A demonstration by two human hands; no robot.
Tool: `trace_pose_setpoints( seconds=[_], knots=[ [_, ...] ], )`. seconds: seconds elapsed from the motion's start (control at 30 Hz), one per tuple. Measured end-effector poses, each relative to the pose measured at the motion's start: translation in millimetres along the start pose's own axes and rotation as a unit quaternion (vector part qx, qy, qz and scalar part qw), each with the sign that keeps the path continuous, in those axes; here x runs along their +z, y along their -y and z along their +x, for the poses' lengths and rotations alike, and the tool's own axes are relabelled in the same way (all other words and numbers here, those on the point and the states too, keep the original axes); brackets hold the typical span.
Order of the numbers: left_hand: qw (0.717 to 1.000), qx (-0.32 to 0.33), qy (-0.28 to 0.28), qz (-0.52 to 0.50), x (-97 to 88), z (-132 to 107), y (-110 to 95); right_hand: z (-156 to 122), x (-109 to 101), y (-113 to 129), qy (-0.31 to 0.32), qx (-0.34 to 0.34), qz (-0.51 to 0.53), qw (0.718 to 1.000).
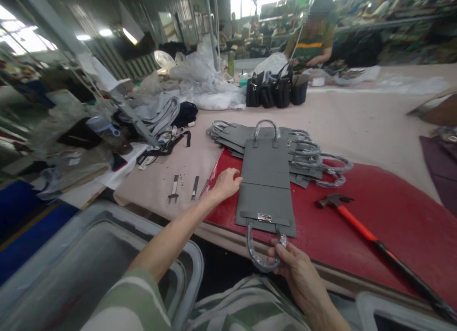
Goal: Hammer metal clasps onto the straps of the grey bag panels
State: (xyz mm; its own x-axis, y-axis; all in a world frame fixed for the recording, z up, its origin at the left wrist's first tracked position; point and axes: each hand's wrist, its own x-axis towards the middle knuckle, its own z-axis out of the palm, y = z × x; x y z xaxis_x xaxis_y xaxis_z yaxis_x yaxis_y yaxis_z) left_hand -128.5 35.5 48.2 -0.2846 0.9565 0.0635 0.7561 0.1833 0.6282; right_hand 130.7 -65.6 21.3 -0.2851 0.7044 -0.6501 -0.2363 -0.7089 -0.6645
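A flat grey leatherette bag panel (265, 188) lies on a red mat (360, 202), with a metal clasp (264, 217) near its near end. My right hand (296, 274) is shut on the plastic-wrapped handle (260, 257) at that end. My left hand (226, 184) rests on the red mat, fingertips at the panel's left edge and holding nothing. Behind the panel lies a stack of similar panels (303, 159) with wrapped handles. A claw hammer (342, 209) with an orange and black shaft lies to the right.
Several small hand tools (183, 188) lie on the beige table (357, 126) left of the mat. Black bags (274, 90) and white plastic sheeting (210, 90) stand farther back. A metal tray (96, 259) is at the near left. A co-worker (314, 40) stands at the far side.
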Motion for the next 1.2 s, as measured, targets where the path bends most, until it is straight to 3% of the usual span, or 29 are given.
trace_pose_setpoints(
  seconds=[0.1, 0.23, 0.4, 0.5, 0.6, 0.67, 0.77, 0.83, 0.9, 1.0, 1.2],
  knots=[
    [0.998, 0.060, 0.010, 0.006, 9.2, -43.9, 20.4, 1.3, -2.2, 4.7, 0.013, -0.013, 0.002, 1.000],
    [0.993, 0.106, -0.040, -0.017, 13.7, -87.3, 37.2, 4.8, -7.6, 12.5, 0.022, -0.014, 0.016, 1.000],
    [0.992, 0.069, -0.089, -0.048, 10.8, -119.6, 39.6, 17.0, -14.2, 32.5, -0.024, 0.030, 0.095, 0.995],
    [0.990, 0.042, -0.092, -0.101, 10.6, -128.8, 27.7, 26.3, -12.9, 45.1, -0.057, 0.044, 0.123, 0.990],
    [0.978, -0.043, -0.069, -0.192, 18.6, -129.4, 7.2, 29.3, -7.8, 54.1, -0.070, 0.044, 0.148, 0.986],
    [0.944, -0.150, -0.023, -0.293, 28.1, -124.0, -7.1, 26.3, -4.4, 56.8, -0.061, 0.027, 0.154, 0.986],
    [0.827, -0.283, 0.095, -0.476, 42.2, -109.6, -22.3, 19.4, -2.8, 54.5, -0.052, -0.008, 0.154, 0.987],
    [0.752, -0.307, 0.148, -0.565, 48.1, -100.3, -26.6, 18.0, -4.1, 48.8, -0.043, -0.027, 0.153, 0.987],
    [0.709, -0.300, 0.167, -0.616, 50.7, -95.7, -28.3, 20.5, -5.1, 41.5, -0.024, -0.050, 0.160, 0.986],
    [0.698, -0.276, 0.172, -0.638, 51.1, -99.8, -30.5, 25.8, -1.9, 33.3, 0.036, -0.079, 0.202, 0.976],
    [0.741, -0.223, 0.110, -0.623, 45.2, -113.3, -32.6, 24.6, 16.4, 34.5, 0.160, -0.107, 0.218, 0.957]
  ],
)
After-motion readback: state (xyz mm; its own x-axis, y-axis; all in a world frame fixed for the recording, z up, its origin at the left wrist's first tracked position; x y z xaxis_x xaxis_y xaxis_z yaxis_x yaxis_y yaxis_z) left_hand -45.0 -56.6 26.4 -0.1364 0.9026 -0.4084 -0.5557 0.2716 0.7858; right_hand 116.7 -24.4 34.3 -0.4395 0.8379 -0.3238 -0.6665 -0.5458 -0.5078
